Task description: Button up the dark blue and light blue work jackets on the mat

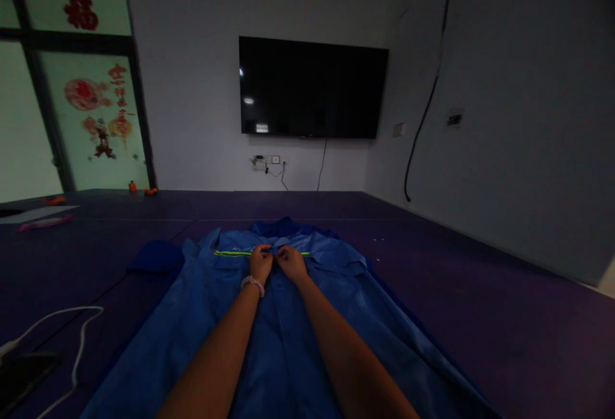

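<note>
A blue work jacket [196,316] lies spread on the purple surface, its collar at the far end. A yellow-green stripe [233,254] crosses its chest, with white lettering just above on the left side. Over the middle of the chest, my left hand [261,263], with a scrunchie [253,285] round its wrist, is pinched on the jacket's front edge. My right hand [291,263] faces it closely, fingers also pinched at the front opening. The fingertips partly hide the cloth, and any button between them cannot be made out.
A dark blue, cap-like piece [156,257] lies left of the jacket. Nearer on the left are a white cable [81,345] and a dark flat device [26,377]. Small orange objects [132,186] stand by the glass door. A television [312,89] hangs on the far wall.
</note>
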